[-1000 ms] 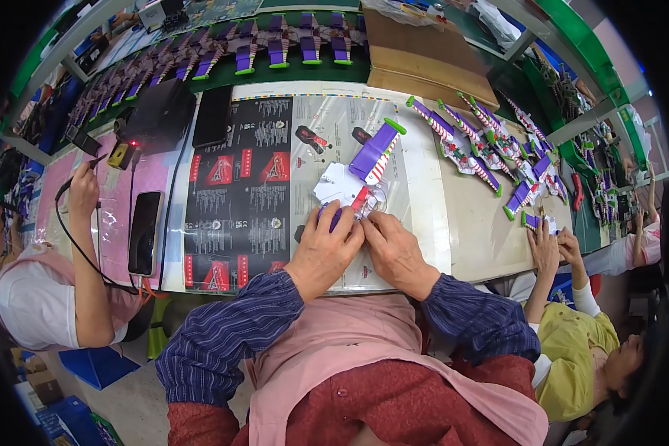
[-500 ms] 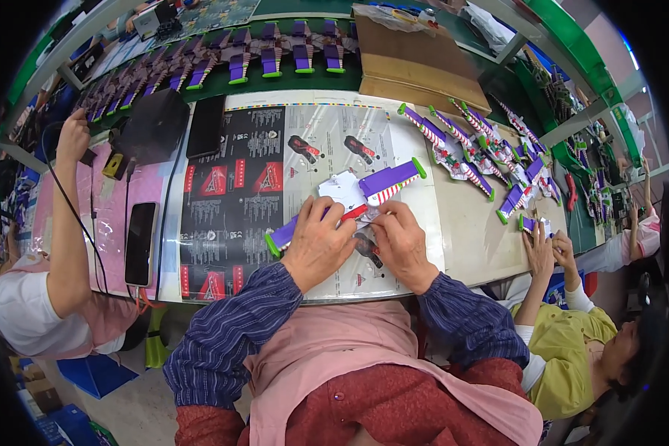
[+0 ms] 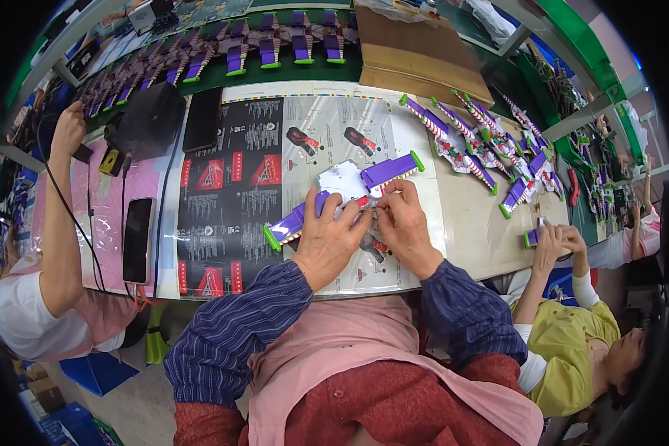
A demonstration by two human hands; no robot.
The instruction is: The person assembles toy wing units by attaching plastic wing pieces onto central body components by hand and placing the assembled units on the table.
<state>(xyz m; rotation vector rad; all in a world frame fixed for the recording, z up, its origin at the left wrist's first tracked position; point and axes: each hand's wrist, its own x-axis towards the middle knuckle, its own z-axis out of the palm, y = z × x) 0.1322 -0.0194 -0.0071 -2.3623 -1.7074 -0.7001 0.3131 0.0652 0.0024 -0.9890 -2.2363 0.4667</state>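
Note:
A toy wing pack [image 3: 340, 181] lies in front of me on the printed sheets, with a white middle, purple wings, green tips and red-and-white striped edges. My left hand [image 3: 330, 239] is closed over the inner part of its left wing, fingertips at the near side of the middle. At the inner end of the right wing, beside a small red part [image 3: 362, 201], my right hand [image 3: 406, 229] is bent in a pinch on the toy's near edge. The fingers hide whatever small part may be between them.
Several like wing packs [image 3: 464, 145] are heaped to the right, and more stand in rows [image 3: 269, 50] at the back. A cardboard box [image 3: 416, 56] sits behind. Left are a phone [image 3: 137, 239], a black box [image 3: 150, 123] and cables. Co-workers' hands [image 3: 556, 245] work on both sides.
My right hand has shifted slightly up along the wing pack's near edge. My left hand has moved a little right, baring more of the left wing. At right, the co-worker's hands have come together.

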